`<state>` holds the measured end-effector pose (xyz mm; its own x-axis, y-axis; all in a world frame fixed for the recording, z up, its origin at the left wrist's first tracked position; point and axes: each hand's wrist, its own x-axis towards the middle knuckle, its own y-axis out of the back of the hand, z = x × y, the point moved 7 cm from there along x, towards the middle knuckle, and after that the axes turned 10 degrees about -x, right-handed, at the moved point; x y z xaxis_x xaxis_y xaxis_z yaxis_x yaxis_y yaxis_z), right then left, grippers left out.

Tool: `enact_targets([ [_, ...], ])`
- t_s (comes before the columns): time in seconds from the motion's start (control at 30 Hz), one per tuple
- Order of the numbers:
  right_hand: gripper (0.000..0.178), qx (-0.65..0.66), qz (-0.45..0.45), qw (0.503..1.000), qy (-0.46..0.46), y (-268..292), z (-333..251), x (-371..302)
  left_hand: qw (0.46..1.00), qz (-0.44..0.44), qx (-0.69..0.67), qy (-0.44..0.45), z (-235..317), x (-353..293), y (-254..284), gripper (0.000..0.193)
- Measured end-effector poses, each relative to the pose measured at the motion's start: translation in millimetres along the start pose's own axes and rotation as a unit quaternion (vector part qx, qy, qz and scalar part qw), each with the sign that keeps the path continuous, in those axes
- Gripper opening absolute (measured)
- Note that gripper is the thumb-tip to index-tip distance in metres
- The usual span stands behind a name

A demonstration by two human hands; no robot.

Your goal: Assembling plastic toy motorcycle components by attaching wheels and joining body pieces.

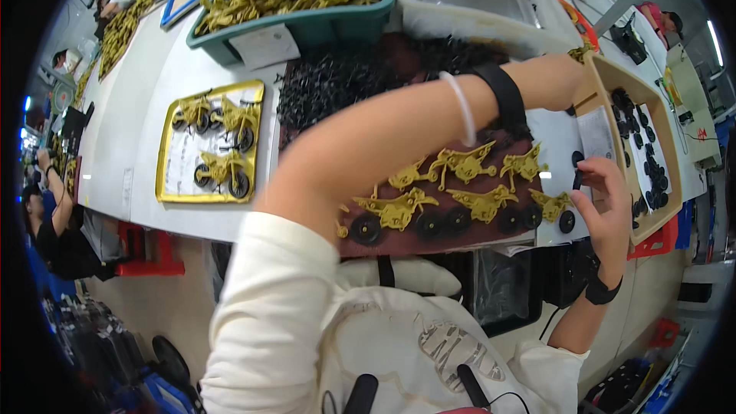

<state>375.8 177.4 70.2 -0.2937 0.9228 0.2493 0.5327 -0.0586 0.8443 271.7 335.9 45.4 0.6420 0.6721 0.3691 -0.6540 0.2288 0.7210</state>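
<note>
Head view: left forearm (383,130) slants across the tabletop (134,161), blurred near the elbow and covering the left end of the motorcycle-shaped bodies (466,162). Left hand (558,80) sits near the far corner of the tan box (656,220); its fingers are mostly out of sight, so opening and grip cannot be told. Right hand (611,211) nearly closed, thumb and forefinger pinching a small black piece (577,178) beside the tan box; too small to tell whether disc or peg.

Bodies: yellow, matte, plastic-looking, spiky outlines, in two rough rows on a maroon mat (402,246). Black wheels (366,228), round and ridged, lie along the near edge; more lie in the tan box on white paper. Heap of small black parts (330,84) behind, individual shapes indistinct. Yellow tray (162,157), shallow, round-cornered, bears wheeled models (222,169). Teal bin (349,29), smooth-walled, heaped with yellow pieces, cut off above.
</note>
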Motion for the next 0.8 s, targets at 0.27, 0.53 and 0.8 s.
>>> enact_targets([
  [0.27, 0.037, 0.124, -0.027, 0.987, 0.097, -50.2, -58.0, -14.5, 0.951, 0.031, -0.217, 0.216, 58.3, -215.8, 137.7, 0.033],
  [0.53, 0.041, 0.13, -0.156, 0.945, 0.257, -157.5, -173.1, -9.1, 0.796, 0.385, -0.319, 0.342, 70.5, -450.0, 130.8, 0.046],
  [0.8, 0.039, -0.013, -0.16, 0.933, 0.322, -199.7, -207.0, -18.9, 0.749, 0.492, -0.265, 0.356, 88.1, -547.0, 110.9, 0.048],
])
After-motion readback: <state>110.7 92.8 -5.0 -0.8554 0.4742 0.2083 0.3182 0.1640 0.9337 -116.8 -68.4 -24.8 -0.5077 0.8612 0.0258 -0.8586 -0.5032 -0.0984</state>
